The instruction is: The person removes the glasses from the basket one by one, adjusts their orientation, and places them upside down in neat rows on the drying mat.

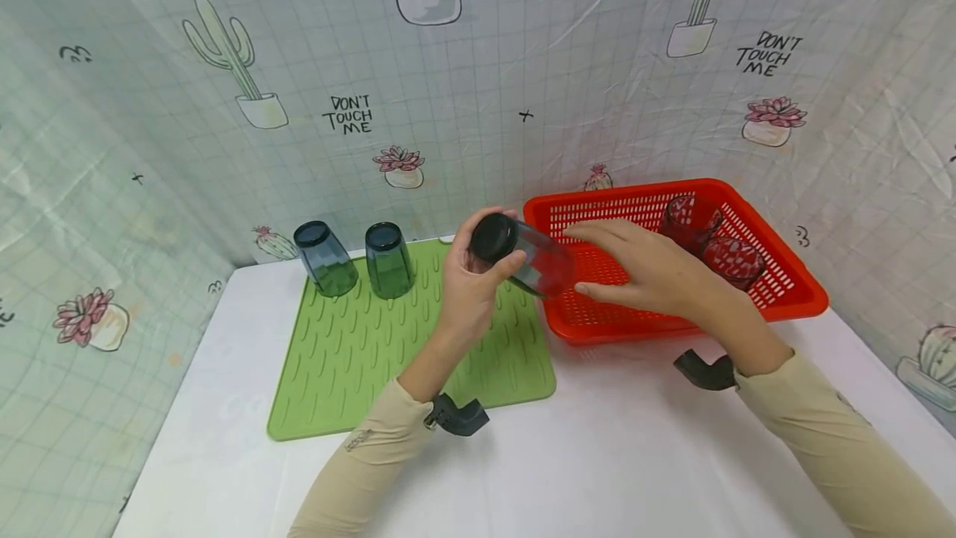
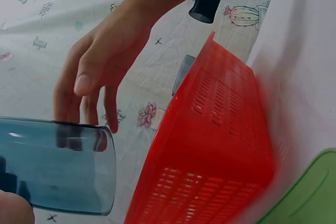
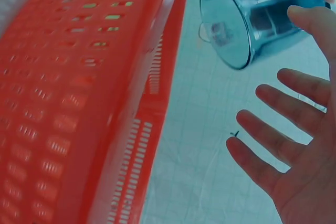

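Observation:
My left hand (image 1: 472,272) grips a blue-tinted drinking glass (image 1: 543,260) near its thick dark base, and the glass lies tilted in the air with its mouth toward the right. In the left wrist view the glass (image 2: 58,166) shows its open rim, with the left thumb (image 2: 14,208) at the lower left edge. Fingers spread, my right hand (image 1: 642,268) hovers by the mouth end, holding nothing. Seen from the right wrist, the right hand (image 3: 307,145) has its palm turned to the glass (image 3: 257,19), the thumb overlapping its side.
A red perforated basket (image 1: 597,330) stands right of centre, with two clear glasses (image 1: 690,218) at its right end. Two tinted glasses (image 1: 326,260) stand upside down on the far left of a green ridged mat (image 1: 351,372). A patterned curtain (image 1: 478,90) hangs behind the white table (image 1: 597,455).

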Tool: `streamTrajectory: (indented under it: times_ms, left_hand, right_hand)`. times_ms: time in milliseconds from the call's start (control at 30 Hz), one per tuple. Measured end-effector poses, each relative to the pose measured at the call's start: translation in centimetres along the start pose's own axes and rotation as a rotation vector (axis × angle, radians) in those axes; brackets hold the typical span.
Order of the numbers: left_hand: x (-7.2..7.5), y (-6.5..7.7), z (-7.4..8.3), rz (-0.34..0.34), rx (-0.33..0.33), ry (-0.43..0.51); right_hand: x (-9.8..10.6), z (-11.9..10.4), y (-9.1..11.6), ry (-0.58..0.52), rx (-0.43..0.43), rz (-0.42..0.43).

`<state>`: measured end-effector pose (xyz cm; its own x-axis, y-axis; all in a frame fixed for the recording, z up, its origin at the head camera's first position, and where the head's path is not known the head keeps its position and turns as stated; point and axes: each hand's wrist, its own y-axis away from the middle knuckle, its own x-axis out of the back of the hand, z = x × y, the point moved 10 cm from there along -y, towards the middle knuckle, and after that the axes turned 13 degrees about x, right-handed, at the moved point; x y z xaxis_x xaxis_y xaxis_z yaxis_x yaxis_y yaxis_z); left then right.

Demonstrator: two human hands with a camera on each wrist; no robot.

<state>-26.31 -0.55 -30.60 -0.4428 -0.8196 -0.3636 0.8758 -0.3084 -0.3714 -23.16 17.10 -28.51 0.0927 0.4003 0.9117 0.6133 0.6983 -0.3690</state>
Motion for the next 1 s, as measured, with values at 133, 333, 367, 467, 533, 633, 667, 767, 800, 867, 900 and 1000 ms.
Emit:
streamTrajectory:
  times_ms: [133,333,367,467,533,633,667,767,800,867,900,1000]
  left_hand:
    - [0.6,0.1,0.1,0.015,0.007,-0.019]
    - [1.3,0.4,0.7,0.021,-0.002,-0.021]
    - [1.4,0.4,0.8,0.022,-0.003,-0.022]
    - [1.9,0.6,1.1,0.025,-0.004,-0.036]
    - [2.1,0.6,1.3,0.028,-0.001,-0.043]
    - [2.5,0.7,1.5,0.026,0.002,-0.052]
    - [2.6,0.7,1.6,0.025,0.003,-0.053]
    - [2.9,0.8,1.8,0.024,0.001,-0.056]
    - [2.9,0.9,1.9,0.025,0.000,-0.061]
    - [3.2,0.9,2.0,0.027,-0.003,-0.067]
    - [3.2,0.9,2.1,0.029,-0.005,-0.070]
    - [3.5,1.0,2.4,0.030,-0.013,-0.087]
  right_hand:
    - [0.3,0.4,0.8,0.041,-0.004,-0.014]
    - [0.7,1.6,2.3,0.078,-0.068,-0.065]
    - [0.8,1.7,2.5,0.080,-0.078,-0.069]
    - [1.3,2.1,3.1,0.093,-0.093,-0.075]
    - [1.5,2.3,3.5,0.096,-0.099,-0.075]
    - [1.7,2.5,4.0,0.106,-0.108,-0.082]
    - [1.7,2.6,4.2,0.107,-0.109,-0.083]
    - [1.9,2.8,4.7,0.110,-0.120,-0.082]
    - [2.0,2.8,4.8,0.110,-0.126,-0.079]
    - [2.1,3.0,5.1,0.111,-0.132,-0.076]
    - [2.2,3.0,5.2,0.113,-0.137,-0.075]
    - [2.4,3.3,5.6,0.118,-0.142,-0.072]
